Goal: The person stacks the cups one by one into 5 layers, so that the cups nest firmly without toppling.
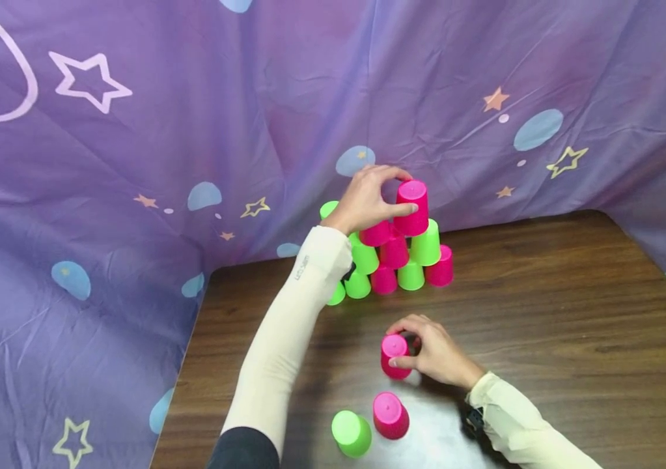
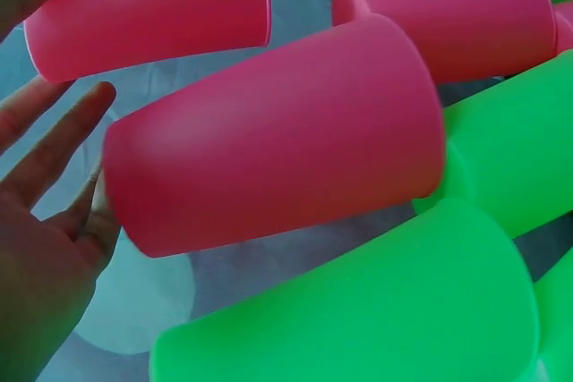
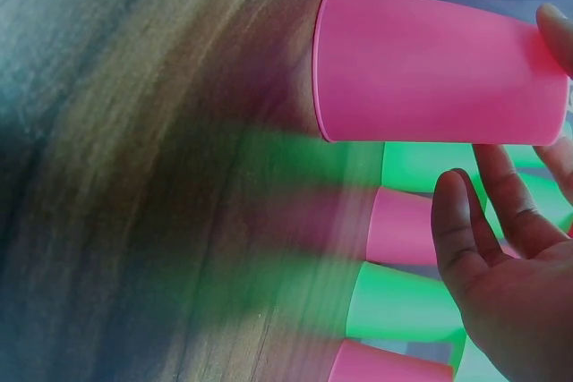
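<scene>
In the head view, my left hand (image 1: 368,198) holds an upside-down pink cup (image 1: 411,218) between thumb and fingers at the upper right of a cup stack. Under that cup are a green cup (image 1: 426,244) and a pink cup (image 1: 394,253). The left wrist view shows the held pink cup (image 2: 170,15) at top left, beside another pink cup (image 2: 277,140). Nearer the body, my right hand (image 1: 441,355) pinches a second upside-down pink cup (image 1: 391,371); the right wrist view has this pink cup (image 3: 430,69) large. Whether its rim touches the table is unclear.
A loose pink cup (image 1: 390,415) and a green cup (image 1: 351,433) stand upside down near the front of the wooden table (image 1: 573,326). The stack's bottom row includes a green cup (image 1: 358,284) and a pink cup (image 1: 441,268). A purple curtain (image 1: 309,85) hangs behind.
</scene>
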Action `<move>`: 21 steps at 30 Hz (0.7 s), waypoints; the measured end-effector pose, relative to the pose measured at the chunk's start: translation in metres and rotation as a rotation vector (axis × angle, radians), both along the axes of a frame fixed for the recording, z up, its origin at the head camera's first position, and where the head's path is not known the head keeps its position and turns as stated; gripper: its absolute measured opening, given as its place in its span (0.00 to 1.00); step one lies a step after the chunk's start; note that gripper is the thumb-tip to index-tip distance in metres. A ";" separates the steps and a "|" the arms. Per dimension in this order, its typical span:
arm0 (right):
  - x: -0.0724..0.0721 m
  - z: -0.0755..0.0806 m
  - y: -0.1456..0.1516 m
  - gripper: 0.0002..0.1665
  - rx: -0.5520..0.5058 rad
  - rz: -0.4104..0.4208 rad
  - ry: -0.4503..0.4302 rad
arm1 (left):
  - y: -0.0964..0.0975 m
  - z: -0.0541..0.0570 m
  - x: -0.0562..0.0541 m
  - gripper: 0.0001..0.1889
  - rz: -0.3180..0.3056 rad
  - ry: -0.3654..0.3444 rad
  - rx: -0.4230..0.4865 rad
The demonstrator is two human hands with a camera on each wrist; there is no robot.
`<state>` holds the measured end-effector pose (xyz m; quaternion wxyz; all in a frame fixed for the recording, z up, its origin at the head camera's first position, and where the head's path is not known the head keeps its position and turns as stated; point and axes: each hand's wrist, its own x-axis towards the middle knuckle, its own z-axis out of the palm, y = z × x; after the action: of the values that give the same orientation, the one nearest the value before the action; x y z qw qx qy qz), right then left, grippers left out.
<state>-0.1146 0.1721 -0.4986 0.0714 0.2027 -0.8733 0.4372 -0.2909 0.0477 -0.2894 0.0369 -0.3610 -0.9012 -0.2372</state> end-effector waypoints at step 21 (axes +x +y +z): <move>0.002 -0.001 -0.001 0.27 0.004 -0.011 0.000 | 0.002 -0.016 -0.016 0.28 0.043 -0.084 -0.040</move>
<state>-0.1126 0.1716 -0.4998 0.0733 0.1978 -0.8754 0.4349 -0.3072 0.0494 -0.3049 -0.0029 -0.3321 -0.9140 -0.2332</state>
